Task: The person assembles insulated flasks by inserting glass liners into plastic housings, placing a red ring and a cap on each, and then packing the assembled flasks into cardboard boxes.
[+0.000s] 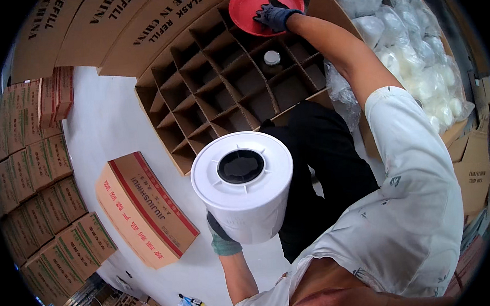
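My left hand (222,231), in a grey-green glove with a dark palm, grips a white plastic flask body (236,208) from the side. The wide round end of this body faces up, with short ribs around a dark glossy round centre (240,166); most of the fingers are hidden behind it. Up at the top, my right hand (273,16), in a blue-grey glove with dark fingertips, reaches into a red plastic basin (239,23). Its fingers are apart, and I see nothing held in them. The basin rests over the far part of a carton with cardboard dividers (228,88).
One silver-capped item (272,58) stands in a divider cell. Right of it, a large carton (329,7) holds several white pieces in clear bags (415,52). A closed carton with red bands (143,209) lies on the floor, left; stacked cartons (44,178) line the far left.
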Available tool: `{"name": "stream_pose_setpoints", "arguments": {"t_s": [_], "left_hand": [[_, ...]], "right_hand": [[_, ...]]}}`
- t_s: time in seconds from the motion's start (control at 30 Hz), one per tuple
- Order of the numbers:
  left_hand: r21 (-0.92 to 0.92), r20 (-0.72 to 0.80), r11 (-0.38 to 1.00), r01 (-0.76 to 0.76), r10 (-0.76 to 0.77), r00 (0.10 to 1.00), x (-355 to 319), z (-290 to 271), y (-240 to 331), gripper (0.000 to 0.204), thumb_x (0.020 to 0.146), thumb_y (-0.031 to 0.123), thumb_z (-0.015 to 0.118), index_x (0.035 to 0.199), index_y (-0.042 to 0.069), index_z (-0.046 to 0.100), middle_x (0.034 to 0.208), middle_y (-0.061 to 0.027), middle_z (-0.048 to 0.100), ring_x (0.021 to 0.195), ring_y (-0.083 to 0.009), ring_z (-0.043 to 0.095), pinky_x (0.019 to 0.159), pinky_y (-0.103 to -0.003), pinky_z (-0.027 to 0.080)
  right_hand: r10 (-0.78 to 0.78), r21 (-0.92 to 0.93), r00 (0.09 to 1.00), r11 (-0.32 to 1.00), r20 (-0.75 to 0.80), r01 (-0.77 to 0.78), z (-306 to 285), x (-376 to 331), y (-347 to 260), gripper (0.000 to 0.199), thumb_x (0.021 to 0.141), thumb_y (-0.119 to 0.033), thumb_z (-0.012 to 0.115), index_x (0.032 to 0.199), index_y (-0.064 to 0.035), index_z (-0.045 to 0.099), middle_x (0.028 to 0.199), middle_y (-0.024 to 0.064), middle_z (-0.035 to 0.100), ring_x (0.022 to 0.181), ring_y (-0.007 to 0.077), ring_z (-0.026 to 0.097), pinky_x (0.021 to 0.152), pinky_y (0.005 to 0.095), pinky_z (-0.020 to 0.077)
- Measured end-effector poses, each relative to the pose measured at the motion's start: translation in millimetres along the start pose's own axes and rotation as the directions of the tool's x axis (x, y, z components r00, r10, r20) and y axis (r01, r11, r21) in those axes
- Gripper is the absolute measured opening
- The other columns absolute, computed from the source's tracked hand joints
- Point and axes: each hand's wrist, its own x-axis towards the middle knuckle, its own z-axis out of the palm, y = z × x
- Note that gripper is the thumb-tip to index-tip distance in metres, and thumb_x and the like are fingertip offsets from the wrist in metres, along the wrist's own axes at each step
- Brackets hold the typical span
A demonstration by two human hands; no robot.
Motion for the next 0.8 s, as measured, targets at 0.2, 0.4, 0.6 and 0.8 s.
{"name": "stream_pose_setpoints", "arguments": {"t_s": [0.2,0.4,0.6,0.8], "left_hand": [[-0.071,0.02,0.997,0.016,-0.014,1.0,14.3,1.6,3.2,0.038,0.096,0.025,0.043,0.126,0.003,0.047,0.118,-0.0101,0.058,0.103,-0.0191,0.058,0.088,-0.031,0.049],[0.053,0.1,0.998,-0.031,0.026,0.995,22.6,11.6,-1.9,0.042,0.096,0.033,0.039,0.128,0.006,0.046,0.121,-0.0093,0.057,0.104,-0.0223,0.059,0.09,-0.037,0.05],[0.049,0.346,0.992,-0.118,0.093,0.934,-3.1,26.3,5.9,0.036,0.098,0.016,0.039,0.13,0.001,0.04,0.118,-0.0107,0.057,0.103,-0.0176,0.058,0.086,-0.03,0.05],[0.379,0.393,0.818,-0.433,0.281,0.876,-13.7,20.2,-11.7,0.037,0.097,0.015,0.04,0.131,0.0,0.042,0.123,-0.0113,0.054,0.107,-0.0187,0.057,0.088,-0.031,0.05]], "right_hand": [[0.15,0.197,0.958,0.96,0.244,-0.2,-7.7,-9.2,4.6,0.043,0.077,-0.022,0.06,0.119,-0.014,0.053,0.116,0.0123,0.059,0.108,0.0329,0.056,0.086,0.051,0.0425],[0.242,0.472,0.951,0.827,0.192,-0.306,-14.5,-68.8,42.2,0.027,0.079,-0.023,0.056,0.097,-0.0033,0.061,0.092,0.0214,0.063,0.089,0.0361,0.062,0.072,0.0436,0.049],[0.326,0.685,0.922,0.623,0.211,-0.377,-22.9,-111.4,48.8,0.038,0.083,-0.039,0.054,0.093,-0.0035,0.065,0.096,0.0227,0.063,0.09,0.036,0.062,0.077,0.0445,0.0472],[0.469,0.528,0.717,0.484,0.516,-0.697,-39.4,-119.5,-18.5,0.069,0.08,-0.05,0.059,0.127,0.0002,0.045,0.123,0.0257,0.052,0.113,0.0376,0.053,0.094,0.0458,0.0433]]}}
